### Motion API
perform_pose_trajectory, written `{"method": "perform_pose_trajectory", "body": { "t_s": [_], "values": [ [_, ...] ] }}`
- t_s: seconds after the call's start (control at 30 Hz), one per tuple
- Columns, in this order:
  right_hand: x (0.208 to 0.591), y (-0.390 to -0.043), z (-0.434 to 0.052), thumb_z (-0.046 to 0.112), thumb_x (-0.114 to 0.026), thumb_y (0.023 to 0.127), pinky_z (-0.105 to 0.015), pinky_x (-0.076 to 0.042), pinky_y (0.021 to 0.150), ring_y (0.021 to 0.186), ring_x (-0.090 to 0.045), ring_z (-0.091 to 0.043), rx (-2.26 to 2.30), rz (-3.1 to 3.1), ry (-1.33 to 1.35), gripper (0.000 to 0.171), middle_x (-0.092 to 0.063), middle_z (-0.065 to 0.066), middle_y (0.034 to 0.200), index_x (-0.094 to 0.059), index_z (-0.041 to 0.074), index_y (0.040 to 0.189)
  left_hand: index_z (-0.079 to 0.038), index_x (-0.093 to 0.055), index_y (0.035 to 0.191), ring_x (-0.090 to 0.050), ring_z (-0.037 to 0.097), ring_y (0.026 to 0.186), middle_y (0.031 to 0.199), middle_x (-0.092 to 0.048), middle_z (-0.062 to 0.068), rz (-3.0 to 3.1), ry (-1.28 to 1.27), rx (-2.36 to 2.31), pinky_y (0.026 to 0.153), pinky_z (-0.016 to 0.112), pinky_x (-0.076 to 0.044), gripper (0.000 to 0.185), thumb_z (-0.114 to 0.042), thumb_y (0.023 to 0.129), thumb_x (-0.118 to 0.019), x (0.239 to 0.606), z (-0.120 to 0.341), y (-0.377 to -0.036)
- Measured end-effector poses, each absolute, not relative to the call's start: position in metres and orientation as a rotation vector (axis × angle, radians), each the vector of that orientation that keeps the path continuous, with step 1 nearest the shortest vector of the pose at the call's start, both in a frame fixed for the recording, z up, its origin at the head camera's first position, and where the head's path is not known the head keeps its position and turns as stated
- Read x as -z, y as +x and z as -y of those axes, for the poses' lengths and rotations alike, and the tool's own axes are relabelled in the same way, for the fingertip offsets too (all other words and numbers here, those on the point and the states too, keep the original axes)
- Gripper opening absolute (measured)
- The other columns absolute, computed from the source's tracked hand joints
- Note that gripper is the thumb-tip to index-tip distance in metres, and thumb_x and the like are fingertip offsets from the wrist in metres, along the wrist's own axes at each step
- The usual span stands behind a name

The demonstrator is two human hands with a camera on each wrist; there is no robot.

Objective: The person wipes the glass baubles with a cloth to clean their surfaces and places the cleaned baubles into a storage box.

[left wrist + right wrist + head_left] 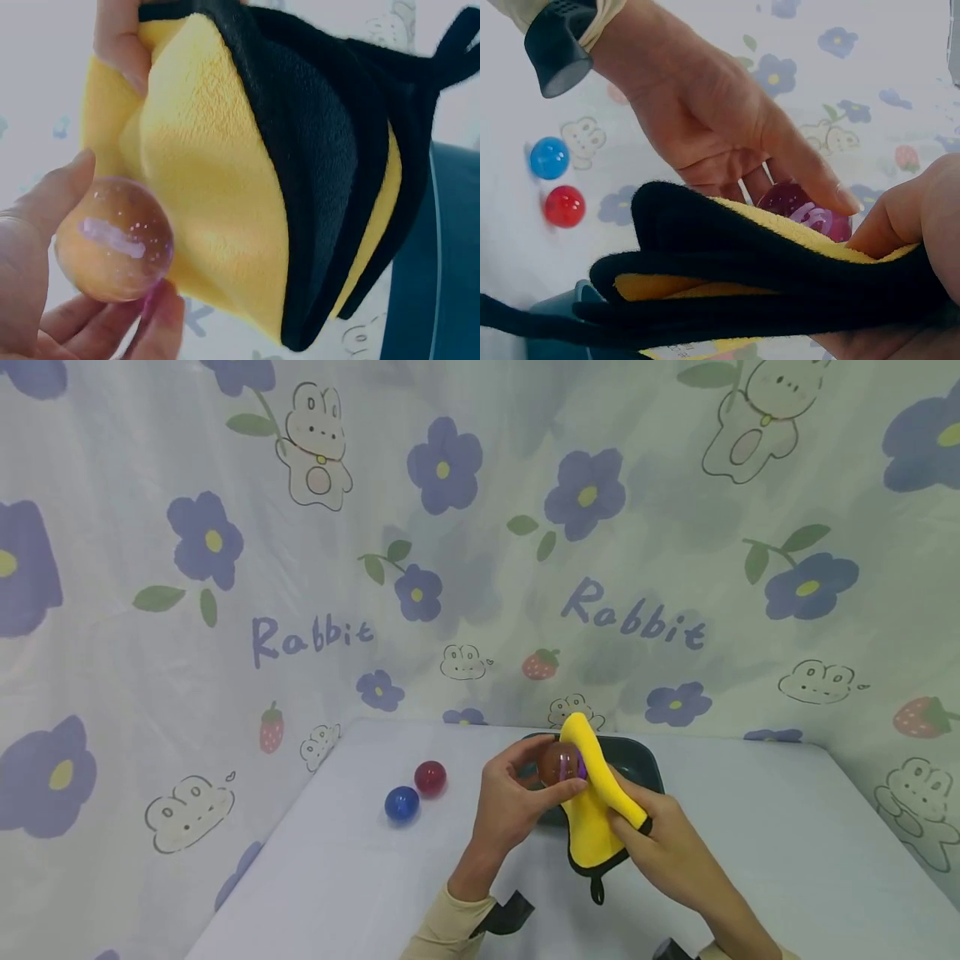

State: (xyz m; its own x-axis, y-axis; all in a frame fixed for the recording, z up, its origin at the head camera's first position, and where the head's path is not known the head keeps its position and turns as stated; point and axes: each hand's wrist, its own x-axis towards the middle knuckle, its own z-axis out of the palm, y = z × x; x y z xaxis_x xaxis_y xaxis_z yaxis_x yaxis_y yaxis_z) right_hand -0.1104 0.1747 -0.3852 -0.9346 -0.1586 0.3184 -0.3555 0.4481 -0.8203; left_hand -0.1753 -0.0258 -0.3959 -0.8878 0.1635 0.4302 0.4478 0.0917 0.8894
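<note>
In the head view my left hand [510, 793] grips a clear purple-tinted ball [559, 765] between thumb and fingers. The left wrist view shows the ball [116, 240] with a pale streak and small bubbles or drops, right against a yellow cloth. My right hand [667, 843] holds this folded cloth [592, 827], yellow with black edging and a hanging loop, pinched between thumb and fingers. From the right wrist, the cloth's dark folded edges [727, 255] cover part of the ball. Both hands are raised in front of a dark green basin [637, 760], which they partly hide.
A red ball [431, 778] and a blue ball [402, 805] lie side by side on the white table [330, 877], left of the hands. Behind the table hangs a curtain [487, 568] printed with rabbits and flowers.
</note>
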Motion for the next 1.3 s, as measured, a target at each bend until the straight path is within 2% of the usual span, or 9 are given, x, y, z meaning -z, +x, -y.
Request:
{"method": "perform_pose_trajectory", "body": {
  "t_s": [0.13,0.3,0.47,0.63,0.73,0.83,1.03,1.13,1.3],
  "values": [
    [0.383,-0.107,-0.176,-0.003,-0.061,0.096,-0.031,-0.065,0.080,0.091,-0.067,-0.016,-1.444,2.476,0.502,0.056,-0.066,-0.025,0.136,-0.048,-0.005,0.150,-0.021,-0.070,0.129,-0.068,0.017,0.113,0.125,-0.073,-0.004,2.205,-0.595,1.852,0.099,0.039,-0.061,0.057,-0.043,0.080,-0.089,0.396,0.028,-0.176],
    [0.381,-0.104,-0.175,-0.009,-0.062,0.092,-0.029,-0.065,0.078,0.089,-0.066,-0.012,-1.333,2.413,0.571,0.060,-0.068,-0.022,0.136,-0.050,0.000,0.151,-0.020,-0.072,0.128,-0.068,0.017,0.109,0.122,-0.073,-0.002,2.251,-0.620,1.833,0.094,0.035,-0.063,0.055,-0.040,0.080,-0.090,0.396,0.028,-0.174],
    [0.383,-0.106,-0.175,-0.015,-0.064,0.088,-0.019,-0.060,0.088,0.102,-0.068,-0.010,-1.189,2.361,0.648,0.070,-0.066,-0.017,0.139,-0.049,0.007,0.153,-0.022,-0.074,0.126,-0.066,0.013,0.097,0.113,-0.076,-0.005,2.281,-0.680,1.788,0.084,0.029,-0.063,0.051,-0.037,0.080,-0.090,0.397,0.026,-0.173],
    [0.386,-0.108,-0.176,-0.022,-0.062,0.083,-0.007,-0.045,0.102,0.128,-0.064,-0.029,-1.103,2.319,0.719,0.082,-0.056,-0.015,0.153,-0.046,0.013,0.156,-0.021,-0.076,0.117,-0.065,0.016,0.086,0.096,-0.075,-0.004,2.288,-0.746,1.789,0.075,0.031,-0.063,0.041,-0.033,0.080,-0.091,0.396,0.026,-0.172],
    [0.388,-0.110,-0.177,-0.023,-0.062,0.082,-0.005,-0.041,0.104,0.137,-0.056,-0.032,-1.082,2.312,0.740,0.086,-0.051,-0.017,0.157,-0.044,0.015,0.157,-0.020,-0.075,0.113,-0.066,0.026,0.086,0.090,-0.073,-0.002,2.300,-0.794,1.800,0.074,0.031,-0.062,0.037,-0.032,0.081,-0.090,0.396,0.026,-0.171],
    [0.389,-0.112,-0.178,-0.024,-0.063,0.081,-0.005,-0.042,0.104,0.138,-0.055,-0.028,-1.057,2.307,0.755,0.088,-0.051,-0.019,0.157,-0.044,0.016,0.158,-0.021,-0.075,0.116,-0.066,0.027,0.091,0.096,-0.075,-0.005,2.311,-0.822,1.804,0.076,0.029,-0.062,0.038,-0.031,0.082,-0.089,0.395,0.025,-0.170],
    [0.392,-0.117,-0.179,-0.019,-0.065,0.085,-0.017,-0.055,0.098,0.129,-0.063,-0.036,-1.045,2.322,0.760,0.082,-0.053,-0.017,0.155,-0.044,0.013,0.157,-0.024,-0.076,0.122,-0.063,0.009,0.088,0.108,-0.078,-0.009,2.305,-0.835,1.773,0.075,0.029,-0.062,0.043,-0.032,0.082,-0.089,0.394,0.025,-0.166],
    [0.394,-0.119,-0.181,-0.016,-0.064,0.088,-0.025,-0.062,0.090,0.115,-0.071,-0.026,-1.085,2.338,0.747,0.075,-0.058,-0.018,0.150,-0.045,0.008,0.156,-0.025,-0.075,0.124,-0.062,0.008,0.081,0.106,-0.077,-0.009,2.297,-0.851,1.768,0.068,0.029,-0.062,0.044,-0.031,0.082,-0.089,0.394,0.024,-0.165],
    [0.395,-0.121,-0.184,-0.014,-0.059,0.090,-0.021,-0.061,0.073,0.079,-0.062,-0.006,-1.234,2.356,0.723,0.067,-0.072,-0.010,0.107,-0.046,0.002,0.154,-0.023,-0.073,0.130,-0.068,0.006,0.081,0.115,-0.078,-0.007,2.287,-0.857,1.785,0.070,0.027,-0.064,0.052,-0.031,0.082,-0.089,0.392,0.023,-0.162]
  ]
}}
